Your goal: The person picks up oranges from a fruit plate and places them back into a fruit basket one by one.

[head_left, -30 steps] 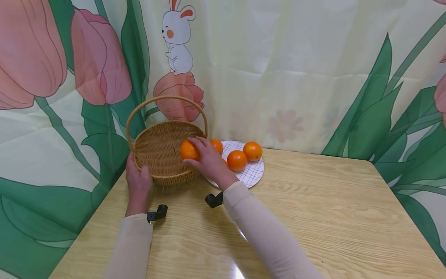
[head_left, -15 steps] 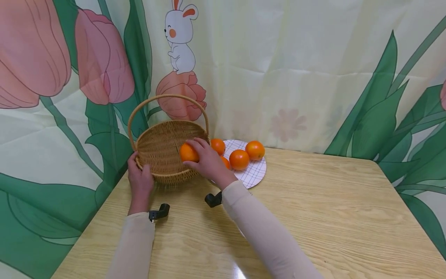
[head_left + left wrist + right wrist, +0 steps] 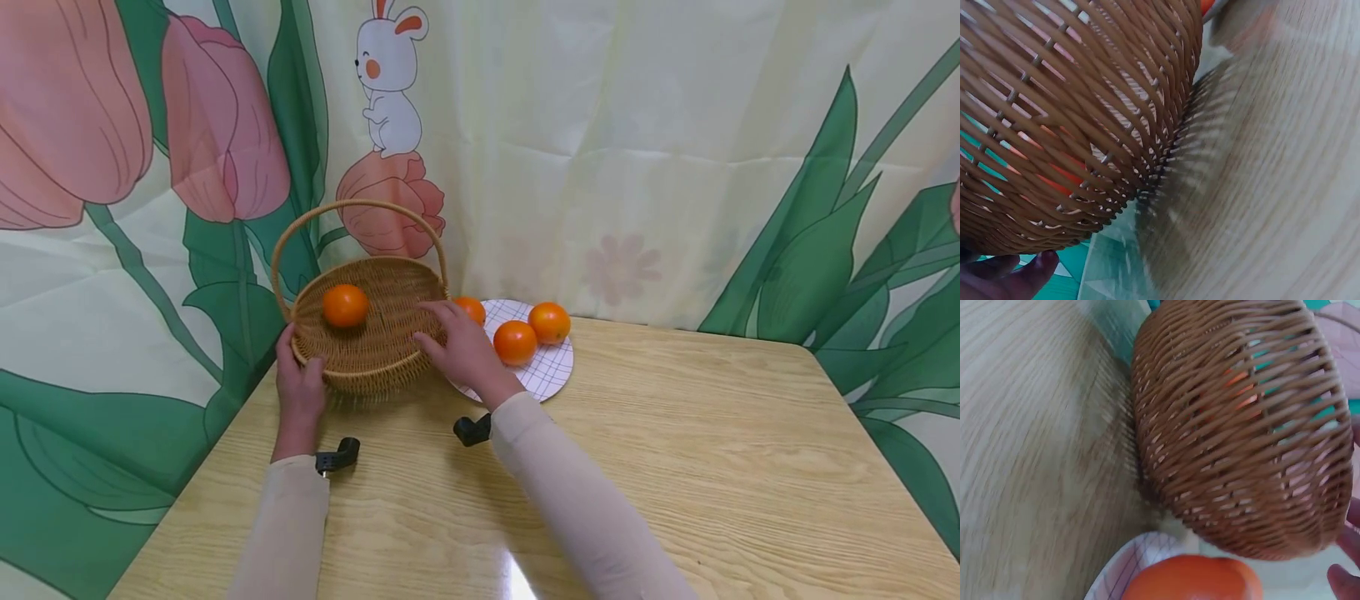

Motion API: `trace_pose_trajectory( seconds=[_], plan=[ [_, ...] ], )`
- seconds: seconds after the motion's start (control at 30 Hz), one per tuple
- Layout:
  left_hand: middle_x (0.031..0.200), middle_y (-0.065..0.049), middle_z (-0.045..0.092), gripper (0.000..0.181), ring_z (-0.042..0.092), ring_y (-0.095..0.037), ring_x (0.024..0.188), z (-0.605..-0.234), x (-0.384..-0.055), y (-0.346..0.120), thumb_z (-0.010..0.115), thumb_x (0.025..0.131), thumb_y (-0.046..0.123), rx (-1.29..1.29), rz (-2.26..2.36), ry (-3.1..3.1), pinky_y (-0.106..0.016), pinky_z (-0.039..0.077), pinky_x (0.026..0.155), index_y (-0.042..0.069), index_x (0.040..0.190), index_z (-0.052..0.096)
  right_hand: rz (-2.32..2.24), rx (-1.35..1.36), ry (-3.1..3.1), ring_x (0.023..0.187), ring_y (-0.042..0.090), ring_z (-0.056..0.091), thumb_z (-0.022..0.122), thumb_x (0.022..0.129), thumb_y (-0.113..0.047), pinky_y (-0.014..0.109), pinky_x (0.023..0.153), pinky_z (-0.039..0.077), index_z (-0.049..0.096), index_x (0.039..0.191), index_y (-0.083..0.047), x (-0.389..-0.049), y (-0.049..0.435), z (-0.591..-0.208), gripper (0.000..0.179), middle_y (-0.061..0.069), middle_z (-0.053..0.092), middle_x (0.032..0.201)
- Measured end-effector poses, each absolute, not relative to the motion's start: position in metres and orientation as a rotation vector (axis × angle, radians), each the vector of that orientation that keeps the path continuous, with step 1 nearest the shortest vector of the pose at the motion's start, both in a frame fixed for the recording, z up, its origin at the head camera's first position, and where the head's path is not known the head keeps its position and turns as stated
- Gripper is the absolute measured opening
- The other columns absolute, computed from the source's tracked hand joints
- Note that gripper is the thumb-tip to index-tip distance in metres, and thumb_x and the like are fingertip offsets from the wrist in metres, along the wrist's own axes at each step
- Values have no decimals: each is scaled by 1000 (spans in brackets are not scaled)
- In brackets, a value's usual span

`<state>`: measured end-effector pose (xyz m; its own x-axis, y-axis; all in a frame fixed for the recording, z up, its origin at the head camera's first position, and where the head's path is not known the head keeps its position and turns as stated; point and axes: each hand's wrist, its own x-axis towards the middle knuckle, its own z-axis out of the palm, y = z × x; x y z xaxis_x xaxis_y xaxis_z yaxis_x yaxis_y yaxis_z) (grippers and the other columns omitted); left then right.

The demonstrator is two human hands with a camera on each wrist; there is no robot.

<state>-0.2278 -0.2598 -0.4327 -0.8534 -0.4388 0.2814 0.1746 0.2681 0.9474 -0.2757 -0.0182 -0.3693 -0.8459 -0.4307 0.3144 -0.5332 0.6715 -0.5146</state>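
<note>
A brown wicker basket (image 3: 382,346) with a tall handle stands tilted toward me at the table's back left. Inside it, toward the left, lies one orange (image 3: 346,306). My left hand (image 3: 300,392) holds the basket's left rim; in the left wrist view its fingertips (image 3: 1041,265) show below the weave. At the opposite rim is my right hand (image 3: 468,354), its thumb and fingers apart with nothing between them. Just behind that hand, several oranges (image 3: 515,342) sit on a white checked plate (image 3: 553,375), partly hidden by it. The right wrist view shows one orange (image 3: 1191,581) beside the basket.
The wooden table (image 3: 675,450) stretches away to the right and front. A curtain (image 3: 600,167) printed with tulips and a rabbit hangs right behind the table's back edge and along its left side. A black wrist camera (image 3: 472,430) juts out from the right sleeve.
My right hand has let go of the orange, which now lies in the left of the basket. That hand has drawn back slightly to the right. My left hand stays on the rim.
</note>
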Motion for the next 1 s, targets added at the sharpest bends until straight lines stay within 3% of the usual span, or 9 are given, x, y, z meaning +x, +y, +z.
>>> trace_pose_trajectory(
  seconds=[0.43,0.67,1.0],
  plan=[
    [143,-6,30,62,37,-25,126,-434,-231,-260,40,84,10,229,-1543,-2052,-45,33,101,22,142,23,981,658,-2598,123,21,43,43,93,-21,38,103,36,49,128,-18,-286,5,-390,36,2,46,132],
    [144,-6,28,62,36,-26,127,-434,-230,-260,40,84,10,237,-1535,-2063,-47,32,103,22,142,22,957,589,-2670,121,23,44,43,92,-22,40,101,38,47,129,-21,-284,13,-399,37,4,46,132],
    [146,-4,26,62,35,-26,129,-435,-229,-259,41,85,9,260,-1560,-2067,-48,31,104,23,142,21,913,562,-2796,119,25,45,53,87,-32,41,99,40,45,131,-23,-282,20,-413,46,5,38,137]
  ],
)
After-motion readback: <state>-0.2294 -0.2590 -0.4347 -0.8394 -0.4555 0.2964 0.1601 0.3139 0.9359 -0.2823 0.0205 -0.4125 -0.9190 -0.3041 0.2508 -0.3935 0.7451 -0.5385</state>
